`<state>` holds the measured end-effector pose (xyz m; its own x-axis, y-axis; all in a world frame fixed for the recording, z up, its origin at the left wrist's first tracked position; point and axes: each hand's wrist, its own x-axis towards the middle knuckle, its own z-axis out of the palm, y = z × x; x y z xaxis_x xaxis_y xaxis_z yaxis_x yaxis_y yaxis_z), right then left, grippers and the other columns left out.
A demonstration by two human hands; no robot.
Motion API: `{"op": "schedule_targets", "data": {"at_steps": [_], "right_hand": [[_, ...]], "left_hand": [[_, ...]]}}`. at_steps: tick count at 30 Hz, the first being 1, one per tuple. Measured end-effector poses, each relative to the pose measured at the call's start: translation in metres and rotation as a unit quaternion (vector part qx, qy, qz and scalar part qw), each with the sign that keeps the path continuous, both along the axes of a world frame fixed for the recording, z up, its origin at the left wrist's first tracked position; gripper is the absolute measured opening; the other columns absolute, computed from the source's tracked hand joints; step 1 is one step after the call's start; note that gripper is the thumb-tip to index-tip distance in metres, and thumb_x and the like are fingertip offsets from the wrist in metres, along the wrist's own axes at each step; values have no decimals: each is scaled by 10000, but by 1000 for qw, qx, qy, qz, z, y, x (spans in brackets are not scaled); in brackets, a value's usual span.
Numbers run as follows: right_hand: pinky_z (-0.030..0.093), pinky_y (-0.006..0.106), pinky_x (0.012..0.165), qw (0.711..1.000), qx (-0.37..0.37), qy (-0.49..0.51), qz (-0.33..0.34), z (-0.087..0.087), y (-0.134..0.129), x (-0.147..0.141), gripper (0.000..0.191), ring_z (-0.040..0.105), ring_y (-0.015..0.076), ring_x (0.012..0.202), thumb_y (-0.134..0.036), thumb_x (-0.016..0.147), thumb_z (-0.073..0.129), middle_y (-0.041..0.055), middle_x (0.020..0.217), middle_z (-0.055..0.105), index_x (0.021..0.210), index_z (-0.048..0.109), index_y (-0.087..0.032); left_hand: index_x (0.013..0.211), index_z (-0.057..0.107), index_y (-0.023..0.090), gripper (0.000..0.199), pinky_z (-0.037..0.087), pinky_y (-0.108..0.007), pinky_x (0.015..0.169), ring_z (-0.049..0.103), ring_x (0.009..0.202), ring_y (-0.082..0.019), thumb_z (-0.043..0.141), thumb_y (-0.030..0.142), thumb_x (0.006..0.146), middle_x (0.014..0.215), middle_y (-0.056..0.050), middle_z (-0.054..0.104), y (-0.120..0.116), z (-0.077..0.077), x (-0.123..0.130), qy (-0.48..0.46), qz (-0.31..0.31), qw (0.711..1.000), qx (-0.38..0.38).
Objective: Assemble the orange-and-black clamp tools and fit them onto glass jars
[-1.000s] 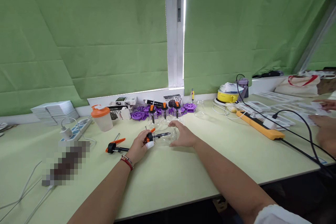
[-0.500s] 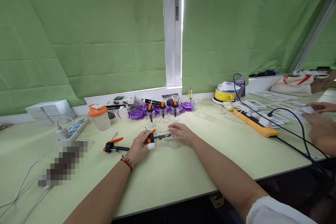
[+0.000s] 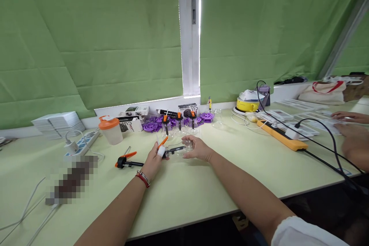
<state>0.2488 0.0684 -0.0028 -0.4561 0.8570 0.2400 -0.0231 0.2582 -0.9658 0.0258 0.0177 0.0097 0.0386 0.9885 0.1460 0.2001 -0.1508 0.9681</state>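
Note:
Low over the table lies a clear bottle on its side, a black tube showing inside it. My left hand is closed round its black-and-orange trigger spray head, and one finger wears a white covering. My right hand curls round the bottle's wide end, thumb and fingers on opposite sides. To the left of my left hand rests a loose black-and-orange spray head. Behind my hands, three clear bottles with the same heads stand upright. Another clear bottle, without a head, stands to their right.
Purple plastic parts and small boxes line the back. An orange-lidded shaker and a white power strip are at left. At right lie an orange power strip and cables; another person's hands work beyond.
The bottle has turned slightly and its orange lever now points up and right. My left hand's grip has shifted on the head; my right fingers have spread wider round the bottle's end.

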Motion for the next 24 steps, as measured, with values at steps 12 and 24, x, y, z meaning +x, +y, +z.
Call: {"op": "schedule_targets", "data": {"at_steps": [12, 24], "right_hand": [[393, 382, 986, 972, 206, -103, -43, 9, -10, -7, 790, 463, 249, 1190, -373, 484, 856, 99, 1292, 445, 1188, 533, -220], [430, 417, 941, 986, 98, -131, 25, 16, -14, 2, 827, 446, 243, 1221, -379, 609, 794, 97, 1478, 244, 1334, 399, -333]], "left_hand": [[1001, 516, 189, 490, 265, -177, 405, 422, 483, -80, 346, 620, 840, 650, 48, 441, 1, 1, 2, -23, 102, 991, -89], [1014, 572, 145, 634, 223, -196, 383, 366, 412, -91, 284, 679, 829, 555, 47, 426, 2, 1, 0, 0, 104, 992, -68]]}}
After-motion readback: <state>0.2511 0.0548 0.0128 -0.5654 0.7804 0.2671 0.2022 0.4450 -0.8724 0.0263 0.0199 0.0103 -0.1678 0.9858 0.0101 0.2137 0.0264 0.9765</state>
